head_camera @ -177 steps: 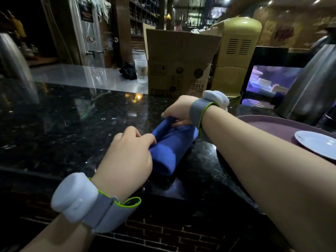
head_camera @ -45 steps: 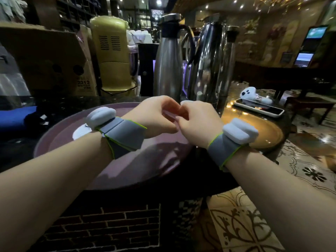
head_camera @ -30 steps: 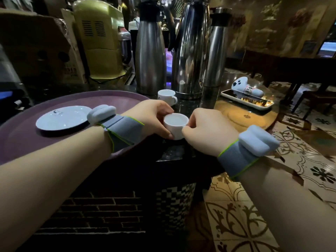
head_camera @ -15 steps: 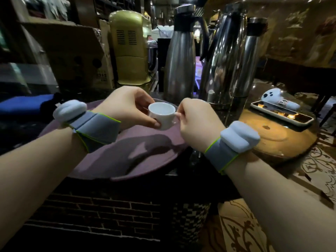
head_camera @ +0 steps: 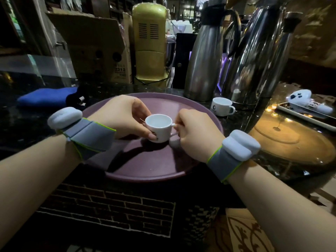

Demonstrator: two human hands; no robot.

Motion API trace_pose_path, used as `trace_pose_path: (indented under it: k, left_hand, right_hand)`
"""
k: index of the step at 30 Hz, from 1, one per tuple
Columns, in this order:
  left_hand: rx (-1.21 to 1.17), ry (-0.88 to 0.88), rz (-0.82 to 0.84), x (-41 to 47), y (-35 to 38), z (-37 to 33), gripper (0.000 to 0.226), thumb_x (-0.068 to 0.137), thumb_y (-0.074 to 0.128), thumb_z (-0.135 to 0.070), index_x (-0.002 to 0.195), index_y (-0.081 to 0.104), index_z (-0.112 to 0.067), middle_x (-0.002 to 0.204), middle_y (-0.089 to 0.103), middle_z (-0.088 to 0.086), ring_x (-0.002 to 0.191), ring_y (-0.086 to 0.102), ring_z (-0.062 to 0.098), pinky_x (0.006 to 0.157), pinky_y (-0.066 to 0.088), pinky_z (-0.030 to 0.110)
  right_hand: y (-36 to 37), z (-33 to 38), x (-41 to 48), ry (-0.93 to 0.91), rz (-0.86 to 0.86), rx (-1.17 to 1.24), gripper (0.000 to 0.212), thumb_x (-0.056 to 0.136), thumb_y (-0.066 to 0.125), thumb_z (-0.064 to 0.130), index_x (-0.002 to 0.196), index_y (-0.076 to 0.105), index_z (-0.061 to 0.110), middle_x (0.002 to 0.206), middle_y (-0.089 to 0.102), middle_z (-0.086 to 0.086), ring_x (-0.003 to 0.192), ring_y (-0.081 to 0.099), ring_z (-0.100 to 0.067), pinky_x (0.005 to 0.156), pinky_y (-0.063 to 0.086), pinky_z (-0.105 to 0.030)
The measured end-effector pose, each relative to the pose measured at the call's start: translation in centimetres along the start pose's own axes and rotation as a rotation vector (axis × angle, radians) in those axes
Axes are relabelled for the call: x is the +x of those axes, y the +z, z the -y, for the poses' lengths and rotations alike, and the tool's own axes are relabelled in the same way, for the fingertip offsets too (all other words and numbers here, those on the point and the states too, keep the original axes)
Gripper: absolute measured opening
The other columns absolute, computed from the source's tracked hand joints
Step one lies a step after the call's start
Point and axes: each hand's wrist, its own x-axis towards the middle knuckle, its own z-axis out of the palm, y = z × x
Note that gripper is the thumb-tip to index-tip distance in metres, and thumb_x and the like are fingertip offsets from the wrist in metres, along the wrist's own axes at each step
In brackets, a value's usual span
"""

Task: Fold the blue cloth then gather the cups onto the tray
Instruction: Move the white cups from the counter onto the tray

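Lowering the cup (head_camera: 159, 127) onto the tray (head_camera: 154, 160), we pinch it between left hand (head_camera: 123, 117) and right hand (head_camera: 195, 131); it hung higher a moment ago, so release comes next.

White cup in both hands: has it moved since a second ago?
Yes. The cup has come off the dark counter leftward onto the purple tray, away from the steel flasks.

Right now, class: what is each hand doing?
Left hand: closed on the white cup's body.
Right hand: closed on the same cup's handle.
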Motion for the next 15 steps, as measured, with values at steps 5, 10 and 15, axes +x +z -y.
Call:
trace_pose_path:
  k: [5, 10, 15]
  left_hand:
    - [-0.016, -0.005, 0.014, 0.0, 0.1, 0.7, 0.043, 0.039, 0.09, -0.006, 0.071, 0.065, -0.019, 0.08, 0.076, 0.009, 0.077, 0.073, 0.025, 0.086, 0.057, 0.045]
    - [0.043, 0.008, 0.046, 0.5, 0.0, 0.8, 0.048, 0.038, 0.091, -0.011, 0.078, 0.065, -0.016, 0.083, 0.076, 0.008, 0.081, 0.072, 0.028, 0.083, 0.057, 0.046]
    - [0.104, 0.034, 0.101, 1.1, -0.3, 0.9, 0.054, 0.037, 0.092, -0.016, 0.083, 0.064, -0.014, 0.083, 0.075, 0.008, 0.083, 0.071, 0.027, 0.082, 0.057, 0.046]
  right_hand:
    - [0.4, 0.3, 0.0, -0.021, 0.007, -0.017, 0.015, 0.087, 0.051, 0.017, 0.096, 0.059, 0.008, 0.105, 0.063, -0.015, 0.101, 0.055, -0.033, 0.082, 0.044, -0.035]
    - [0.6, 0.4, 0.2, -0.019, 0.024, -0.029, 0.014, 0.088, 0.048, 0.015, 0.096, 0.057, 0.007, 0.104, 0.06, -0.015, 0.098, 0.054, -0.033, 0.08, 0.042, -0.035]
    - [0.8, 0.6, 0.4, 0.009, 0.024, -0.052, 0.012, 0.087, 0.048, 0.015, 0.094, 0.055, 0.009, 0.102, 0.058, -0.013, 0.098, 0.053, -0.032, 0.078, 0.042, -0.034]
